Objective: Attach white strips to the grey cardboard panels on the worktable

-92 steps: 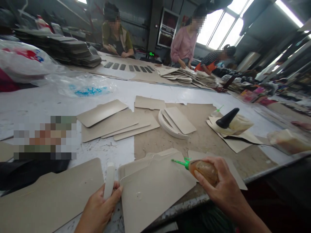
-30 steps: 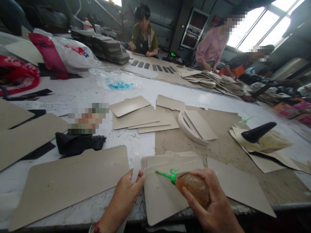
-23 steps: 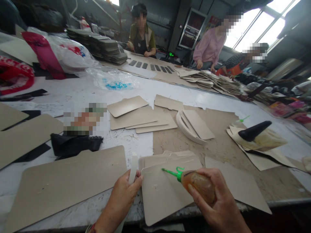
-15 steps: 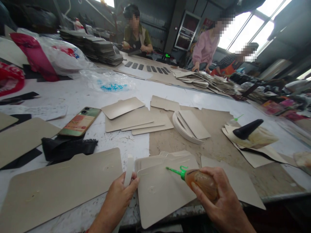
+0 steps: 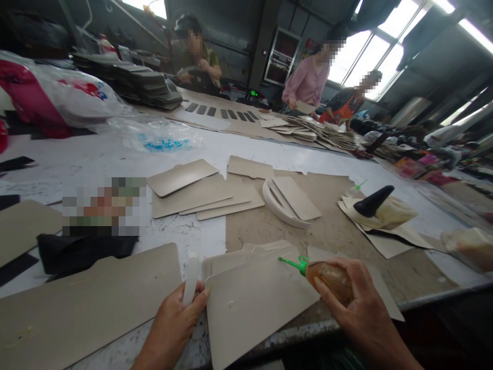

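In my right hand (image 5: 356, 298) is a squeeze glue bottle (image 5: 329, 280) of amber liquid, lying on its side with its green nozzle (image 5: 295, 263) pointing left. The nozzle tip is over the upper right part of a beige panel (image 5: 254, 303), which lies on a stack of similar panels (image 5: 227, 259). My left hand (image 5: 179, 318) is closed around a short white strip (image 5: 191, 277) that stands up from the fist. Its thumb and fingertips touch the left edge of the top panel. A small round mark shows on that panel. A larger beige panel (image 5: 96, 303) lies to the left.
Beyond the stack lie loose beige panels (image 5: 192, 198) and a bundle of curved white strips (image 5: 283, 205). A black cone-shaped piece (image 5: 374, 201) rests on sheets at the right. Black fabric (image 5: 88, 252) lies at the left. Several people work across the table.
The glue bottle's nozzle tip has moved right and a little up across the top panel. My left hand keeps its hold on the strip. The whole view has shifted slightly.
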The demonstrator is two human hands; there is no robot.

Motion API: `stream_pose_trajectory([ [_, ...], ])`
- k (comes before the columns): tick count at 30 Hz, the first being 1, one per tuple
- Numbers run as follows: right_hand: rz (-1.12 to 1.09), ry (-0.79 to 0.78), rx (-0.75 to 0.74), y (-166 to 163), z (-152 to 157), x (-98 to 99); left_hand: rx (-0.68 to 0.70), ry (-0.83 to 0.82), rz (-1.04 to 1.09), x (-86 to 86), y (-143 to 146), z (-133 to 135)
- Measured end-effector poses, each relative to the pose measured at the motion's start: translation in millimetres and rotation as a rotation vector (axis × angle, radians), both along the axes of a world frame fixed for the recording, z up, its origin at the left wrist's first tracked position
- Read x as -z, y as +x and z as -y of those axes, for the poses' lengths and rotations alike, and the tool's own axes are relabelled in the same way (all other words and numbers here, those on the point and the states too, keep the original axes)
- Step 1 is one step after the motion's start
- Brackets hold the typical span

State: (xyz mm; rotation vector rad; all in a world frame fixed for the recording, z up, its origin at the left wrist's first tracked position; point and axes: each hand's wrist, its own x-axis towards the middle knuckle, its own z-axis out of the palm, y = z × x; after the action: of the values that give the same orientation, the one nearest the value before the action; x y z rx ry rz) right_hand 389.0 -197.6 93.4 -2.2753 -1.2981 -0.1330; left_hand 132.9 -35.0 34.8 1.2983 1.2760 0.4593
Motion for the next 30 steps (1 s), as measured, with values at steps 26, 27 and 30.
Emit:
stream_pose_trajectory([
  [26, -0.346, 0.093, 0.036, -50.9, -15.4, 7.9, 0.041, -0.068, 0.038, 4.3, -1.0, -4.9],
  [27, -0.356, 0.092, 0.026, -53.1, -16.2, 7.8, 0.039, -0.071, 0.04, 2.6, -0.7, -4.9],
  [30, -0.382, 0.091, 0.002, -60.8, -19.7, 7.5, 0.033, -0.077, 0.041, 0.4, 0.4, -4.8],
])
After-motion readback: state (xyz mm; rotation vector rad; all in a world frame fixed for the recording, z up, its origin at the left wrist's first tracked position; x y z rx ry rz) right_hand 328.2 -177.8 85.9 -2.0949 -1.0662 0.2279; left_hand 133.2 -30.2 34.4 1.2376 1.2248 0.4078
